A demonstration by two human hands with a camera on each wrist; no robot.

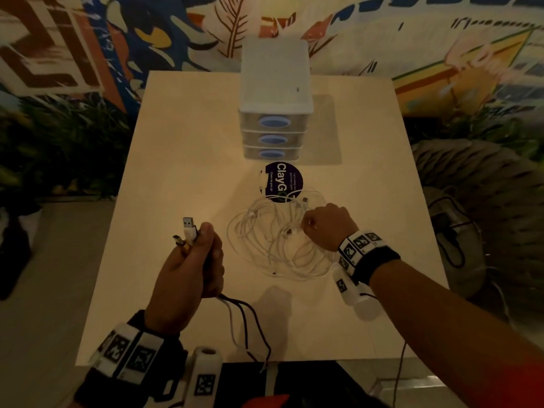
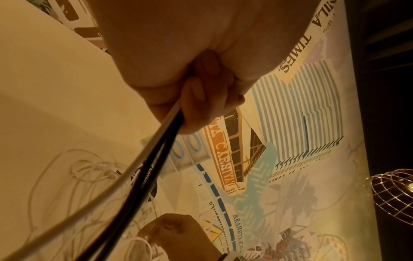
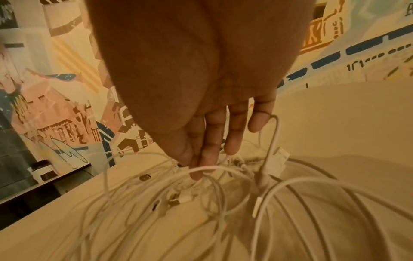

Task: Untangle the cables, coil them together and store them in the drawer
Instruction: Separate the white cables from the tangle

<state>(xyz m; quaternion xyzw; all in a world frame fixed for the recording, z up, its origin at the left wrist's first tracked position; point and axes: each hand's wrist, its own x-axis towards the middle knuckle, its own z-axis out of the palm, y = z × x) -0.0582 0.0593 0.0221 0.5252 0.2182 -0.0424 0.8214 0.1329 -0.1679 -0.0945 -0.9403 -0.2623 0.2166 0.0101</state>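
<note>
Currently the left hand (image 1: 188, 269) is raised above the near part of the table (image 1: 182, 148), fist wrapped round a bundle of cable ends (image 1: 188, 235). A white USB plug and an orange-tipped one stick up from the top of the fist; one white and two dark leads trail from its underside toward the near table edge. The left wrist view confirms the fingers (image 2: 201, 98) are curled tight on these leads. Holding the sorted ends upright in one fist appears intended to keep them aligned and clear of the remaining tangle.

The right hand (image 1: 326, 226) rests on the heap of white cables (image 1: 273, 245), which lies on the table just in front of a round purple sticker (image 1: 284, 181). In the right wrist view the thumb and forefinger (image 3: 206, 159) are pressed together on one white strand near its plug, the other fingers hanging relaxed beside it. This looks like isolating a single lead so it can be drawn out of the loops.

The drawer unit (image 1: 275, 113) stands at the far centre of the table, all three drawers closed. Judged from this, untangling is in progress; coiling and storage are not yet started. Loops overlap heavily, so a strand pulled quickly may drag its neighbours along.
</note>
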